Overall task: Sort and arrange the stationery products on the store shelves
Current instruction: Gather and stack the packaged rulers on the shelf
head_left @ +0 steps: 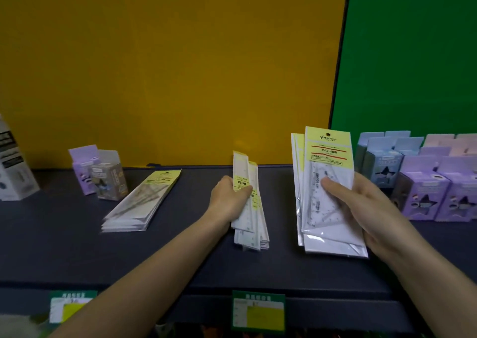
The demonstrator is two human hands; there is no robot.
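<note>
ruler packs (248,203): upright | set-square packs (325,190): upright | third stack (144,200): flat

Yellow back panel (167,66) fills the far left, green back panel (413,53) far right. Two green price tags (259,310) on the near shelf edge.

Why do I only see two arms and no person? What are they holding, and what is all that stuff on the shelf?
The camera sits on the person's head and looks down, so you see only their arms, as if through their eyes. It is one picture from one camera.

The left hand grips a bundle of narrow ruler packs. The right hand holds up a bundle of wider set-square packs.

Both are over a dark store shelf. On it lies another pile of packs to the left, flat. Small purple boxes stand at the right, and a few more boxes at the left. Green price tags hang on the shelf's front edge.
</note>
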